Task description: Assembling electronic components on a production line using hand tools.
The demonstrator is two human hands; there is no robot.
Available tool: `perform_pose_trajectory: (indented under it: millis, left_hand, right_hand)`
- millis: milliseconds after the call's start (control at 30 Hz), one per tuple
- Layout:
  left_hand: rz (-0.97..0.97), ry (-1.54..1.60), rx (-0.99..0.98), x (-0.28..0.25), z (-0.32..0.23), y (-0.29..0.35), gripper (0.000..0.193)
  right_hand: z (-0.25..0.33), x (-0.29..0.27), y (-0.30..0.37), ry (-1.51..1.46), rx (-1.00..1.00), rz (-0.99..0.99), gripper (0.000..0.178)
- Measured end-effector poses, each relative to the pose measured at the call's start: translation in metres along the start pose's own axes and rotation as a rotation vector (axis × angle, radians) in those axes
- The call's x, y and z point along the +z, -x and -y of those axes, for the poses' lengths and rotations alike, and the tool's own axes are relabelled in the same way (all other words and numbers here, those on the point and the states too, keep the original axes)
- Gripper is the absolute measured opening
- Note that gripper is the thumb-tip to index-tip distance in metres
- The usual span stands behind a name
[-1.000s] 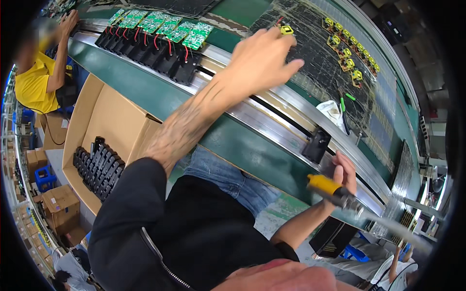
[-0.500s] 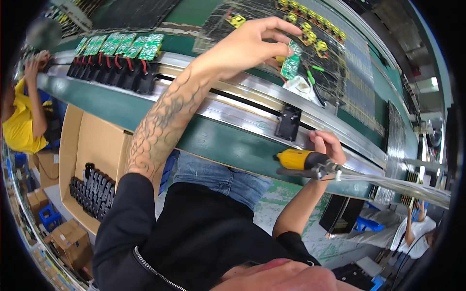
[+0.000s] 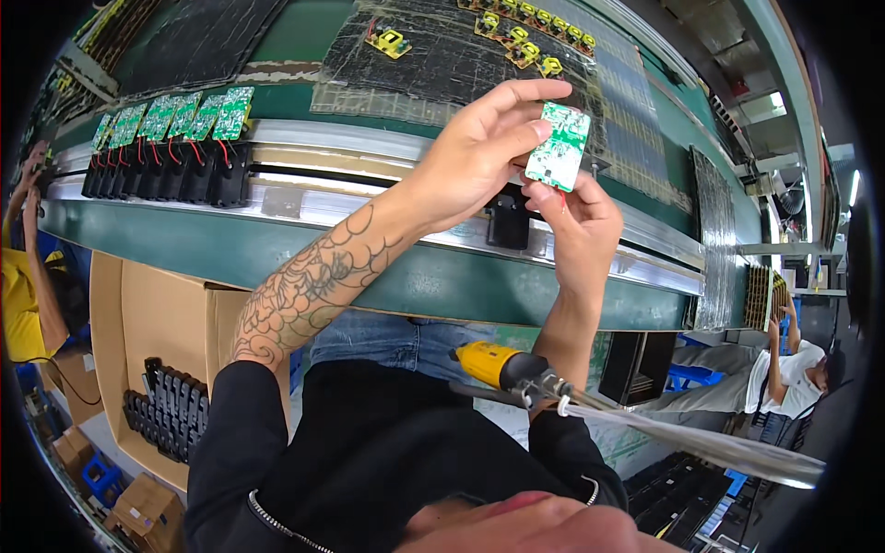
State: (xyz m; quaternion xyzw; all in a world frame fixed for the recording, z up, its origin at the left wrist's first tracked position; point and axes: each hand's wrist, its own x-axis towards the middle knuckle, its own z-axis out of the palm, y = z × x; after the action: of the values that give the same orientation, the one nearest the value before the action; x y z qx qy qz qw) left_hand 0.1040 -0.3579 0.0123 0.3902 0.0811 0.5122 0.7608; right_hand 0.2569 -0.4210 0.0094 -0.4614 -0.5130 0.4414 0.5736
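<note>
My left hand (image 3: 489, 152) pinches a green circuit board (image 3: 562, 147) between thumb and fingers, holding it upright above the metal rail. At the board's lower end my right hand (image 3: 585, 221) closes thumb and fingers on its edge, where a short red wire (image 3: 563, 199) hangs down. Which of the two it grips more firmly is hard to see. Behind the hands, a black plastic case (image 3: 509, 223) sits on the rail, partly covered by them. Over my right forearm hangs a yellow power screwdriver (image 3: 487, 362), touched by neither hand.
At left, several green boards (image 3: 175, 118) wired to black cases (image 3: 166, 175) line the rail. Boards with yellow transformers (image 3: 521, 51) lie on the dark mat beyond. A cardboard box (image 3: 152, 276) holding black cases stands lower left. Co-workers are at both sides.
My left hand has brought the circuit board nearer and turned its face toward me. From beside the black case, my right hand has risen to the board's lower end.
</note>
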Motion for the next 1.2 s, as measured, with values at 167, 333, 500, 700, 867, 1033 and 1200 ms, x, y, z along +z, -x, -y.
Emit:
perform_pose_trajectory:
  millis: [167, 333, 500, 700, 867, 1033, 1200]
  left_hand:
    - [-0.033, -0.014, 0.056, -0.002, 0.01, 0.007, 0.04]
    - [0.006, -0.082, 0.074, -0.002, -0.001, 0.007, 0.039]
    - [0.033, -0.474, 0.253, -0.024, -0.016, 0.003, 0.036]
    - [0.067, -0.382, 0.199, -0.017, -0.022, 0.009, 0.032]
    - [0.122, -0.287, 0.256, -0.013, -0.003, 0.005, 0.031]
    - [0.062, -0.406, 0.352, -0.015, 0.011, 0.003, 0.034]
    - [-0.083, -0.46, 0.082, -0.023, -0.008, 0.01, 0.037]
  right_hand:
    - [-0.002, 0.013, -0.003, 0.136, -0.01, -0.054, 0.021]
    - [-0.006, 0.001, -0.002, 0.242, -0.168, 0.005, 0.013]
    - [0.016, -0.032, 0.003, 0.413, -0.262, 0.08, 0.01]
    - [0.036, -0.018, -0.002, 0.167, 0.124, -0.034, 0.022]
    - [0.023, -0.021, -0.006, 0.086, 0.243, 0.145, 0.011]
    - [0.028, 0.0, -0.012, 0.474, 0.241, 0.174, 0.012]
    - [0.019, -0.014, -0.014, 0.47, 0.083, 0.203, 0.009]
